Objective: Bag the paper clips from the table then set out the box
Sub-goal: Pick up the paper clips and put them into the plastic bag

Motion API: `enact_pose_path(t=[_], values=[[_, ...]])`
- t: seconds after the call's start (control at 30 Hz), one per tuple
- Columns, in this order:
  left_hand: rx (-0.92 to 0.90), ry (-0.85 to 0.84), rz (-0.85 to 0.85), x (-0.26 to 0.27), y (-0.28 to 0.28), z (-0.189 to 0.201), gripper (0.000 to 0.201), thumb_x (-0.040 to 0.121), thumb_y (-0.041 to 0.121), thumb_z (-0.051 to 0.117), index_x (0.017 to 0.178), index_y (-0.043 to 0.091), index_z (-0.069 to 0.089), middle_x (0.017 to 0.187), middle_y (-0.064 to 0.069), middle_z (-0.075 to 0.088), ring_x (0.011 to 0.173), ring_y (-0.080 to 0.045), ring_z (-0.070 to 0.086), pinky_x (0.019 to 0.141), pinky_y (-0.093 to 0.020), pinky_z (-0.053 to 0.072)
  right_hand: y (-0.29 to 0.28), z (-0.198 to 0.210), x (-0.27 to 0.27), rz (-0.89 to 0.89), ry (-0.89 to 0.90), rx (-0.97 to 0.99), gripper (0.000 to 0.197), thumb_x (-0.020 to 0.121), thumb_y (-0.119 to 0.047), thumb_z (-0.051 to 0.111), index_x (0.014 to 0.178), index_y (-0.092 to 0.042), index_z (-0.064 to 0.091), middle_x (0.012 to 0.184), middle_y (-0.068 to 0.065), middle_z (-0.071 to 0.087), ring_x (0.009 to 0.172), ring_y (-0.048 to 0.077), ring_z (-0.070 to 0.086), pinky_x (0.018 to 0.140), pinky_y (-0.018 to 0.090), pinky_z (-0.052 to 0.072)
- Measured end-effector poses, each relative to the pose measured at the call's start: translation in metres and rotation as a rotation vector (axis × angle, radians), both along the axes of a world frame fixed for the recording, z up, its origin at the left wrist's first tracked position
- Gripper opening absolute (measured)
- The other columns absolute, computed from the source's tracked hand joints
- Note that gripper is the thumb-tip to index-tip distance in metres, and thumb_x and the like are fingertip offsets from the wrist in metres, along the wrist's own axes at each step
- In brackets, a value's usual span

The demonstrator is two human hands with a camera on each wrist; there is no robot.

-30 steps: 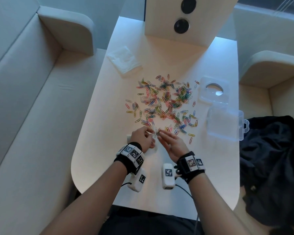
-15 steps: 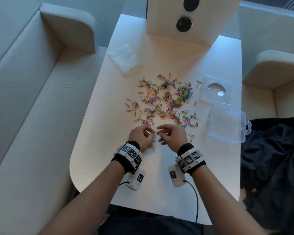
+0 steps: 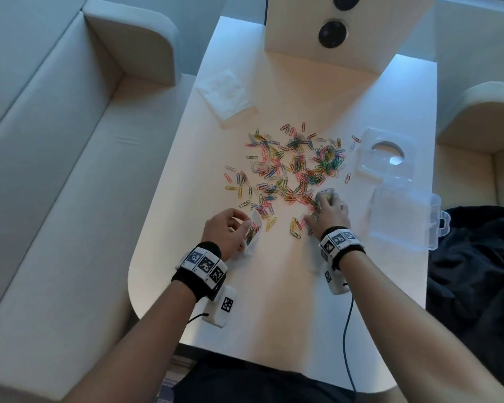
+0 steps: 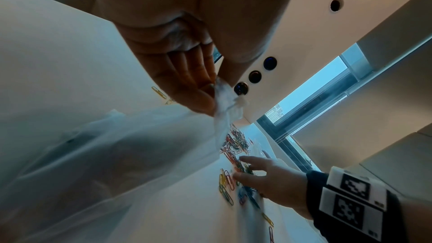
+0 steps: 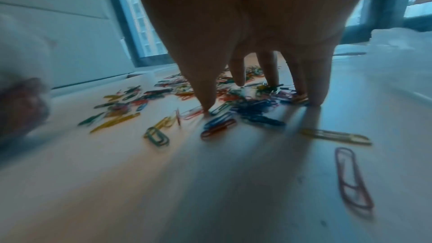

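Several coloured paper clips (image 3: 291,170) lie scattered over the middle of the pale table (image 3: 274,286). My left hand (image 3: 230,228) pinches the rim of a small clear plastic bag (image 3: 253,231) at the near left of the pile. In the left wrist view the bag (image 4: 117,145) hangs from my fingertips (image 4: 203,103). My right hand (image 3: 329,210) is spread over the clips at the near right of the pile. Its fingertips (image 5: 205,105) press down among the paper clips (image 5: 252,112). The clear plastic box (image 3: 402,219) lies to the right of that hand.
A clear lid-like piece (image 3: 386,154) sits beyond the box. A stack of white sheets (image 3: 226,94) lies at the table's far left. An upright panel (image 3: 332,33) stands at the far end. Dark cloth (image 3: 477,271) covers the right seat and a sofa (image 3: 56,170) runs along the left.
My hands were together at the bag. The right hand has left it and moved right and forward onto the clips, while the left hand keeps hold of the bag.
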State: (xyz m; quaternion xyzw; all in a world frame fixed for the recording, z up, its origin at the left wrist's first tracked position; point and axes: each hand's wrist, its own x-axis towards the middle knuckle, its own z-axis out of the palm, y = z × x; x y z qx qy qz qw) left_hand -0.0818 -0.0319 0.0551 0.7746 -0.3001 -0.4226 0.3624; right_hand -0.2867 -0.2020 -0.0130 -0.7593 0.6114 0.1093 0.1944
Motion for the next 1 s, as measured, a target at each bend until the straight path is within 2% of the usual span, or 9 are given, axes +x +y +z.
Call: enact_pose_path(t=[0.07, 0.13, 0.2, 0.27, 0.47, 0.57, 0.67, 0.83, 1.0], values=[[0.001, 0.003, -0.001, -0.001, -0.002, 0.001, 0.009, 0.091, 0.023, 0.069, 0.092, 0.014, 0.067, 0.066, -0.006, 0.069, 0.052, -0.018, 0.068, 0.058, -0.034, 0.062, 0.003, -0.001, 0.005, 0.076, -0.037, -0.06, 0.047, 0.09, -0.025, 0.06, 0.136, -0.021, 0.049, 0.145, 0.013, 0.041, 0.124, 0.037, 0.042, 0.099, 0.043, 0.044], [0.008, 0.012, -0.012, -0.002, -0.004, 0.001, 0.008, 0.091, 0.023, 0.068, 0.091, 0.015, 0.067, 0.064, -0.006, 0.069, 0.053, -0.02, 0.069, 0.06, -0.038, 0.063, 0.004, -0.001, 0.005, 0.175, -0.092, -0.135, 0.027, 0.09, -0.012, 0.058, 0.116, -0.011, 0.066, 0.116, 0.014, 0.059, 0.1, 0.033, 0.056, 0.086, 0.034, 0.051], [0.02, 0.009, -0.038, -0.005, -0.006, 0.0, 0.007, 0.09, 0.024, 0.068, 0.089, 0.017, 0.066, 0.062, -0.005, 0.07, 0.055, -0.024, 0.071, 0.063, -0.041, 0.063, 0.003, 0.0, 0.001, 0.192, -0.168, -0.143, 0.018, 0.091, -0.008, 0.059, 0.099, -0.005, 0.074, 0.096, 0.013, 0.063, 0.083, 0.03, 0.061, 0.08, 0.033, 0.055], [0.028, 0.011, -0.059, -0.008, -0.008, -0.002, 0.007, 0.09, 0.026, 0.068, 0.088, 0.019, 0.066, 0.06, -0.004, 0.07, 0.058, -0.027, 0.071, 0.064, -0.043, 0.063, 0.001, 0.005, -0.004, 0.129, -0.256, -0.115, 0.016, 0.089, -0.008, 0.062, 0.094, -0.006, 0.077, 0.092, 0.013, 0.068, 0.081, 0.03, 0.064, 0.082, 0.035, 0.055], [0.041, 0.025, -0.065, -0.018, -0.011, -0.006, 0.006, 0.089, 0.025, 0.069, 0.086, 0.021, 0.065, 0.065, -0.004, 0.071, 0.057, -0.026, 0.071, 0.065, -0.042, 0.063, 0.005, 0.012, -0.029, -0.657, -0.764, 0.195, 0.023, 0.078, -0.015, 0.079, 0.101, -0.014, 0.076, 0.097, 0.005, 0.076, 0.087, 0.015, 0.072, 0.091, 0.029, 0.055], [0.04, 0.041, -0.068, -0.023, -0.013, -0.006, 0.006, 0.09, 0.022, 0.068, 0.086, 0.02, 0.064, 0.067, -0.004, 0.071, 0.055, -0.024, 0.07, 0.063, -0.038, 0.063, 0.02, 0.02, -0.034, -0.993, -1.277, 0.453, 0.028, 0.082, 0.004, 0.069, 0.111, 0.005, 0.067, 0.102, 0.021, 0.071, 0.086, 0.023, 0.073, 0.081, 0.027, 0.059], [0.045, 0.06, -0.056, -0.028, -0.016, -0.005, 0.005, 0.091, 0.018, 0.066, 0.088, 0.017, 0.064, 0.066, -0.002, 0.069, 0.047, -0.015, 0.064, 0.057, -0.03, 0.061, 0.037, 0.033, -0.029, -1.11, -1.554, 0.638, 0.025, 0.088, 0.009, 0.057, 0.112, 0.012, 0.061, 0.101, 0.024, 0.07, 0.089, 0.027, 0.072, 0.076, 0.026, 0.06], [0.03, 0.082, -0.046, -0.037, -0.022, -0.006, 0.002, 0.093, 0.015, 0.063, 0.092, 0.014, 0.064, 0.067, -0.004, 0.07, 0.048, -0.016, 0.064, 0.057, -0.032, 0.061, 0.065, 0.052, -0.007, -1.035, -1.611, 0.863, 0.028, 0.086, 0.007, 0.057, 0.113, 0.009, 0.062, 0.105, 0.02, 0.07, 0.097, 0.025, 0.069, 0.079, 0.027, 0.059], [0.002, 0.075, -0.067, -0.045, -0.025, -0.005, 0.003, 0.095, 0.012, 0.061, 0.096, 0.011, 0.064, 0.069, -0.007, 0.071, 0.05, -0.017, 0.066, 0.056, -0.033, 0.061, 0.084, 0.059, 0.014, -0.791, -1.353, 0.794, 0.024, 0.085, 0.01, 0.062, 0.109, 0.012, 0.064, 0.098, 0.022, 0.071, 0.083, 0.022, 0.072, 0.077, 0.026, 0.059]])
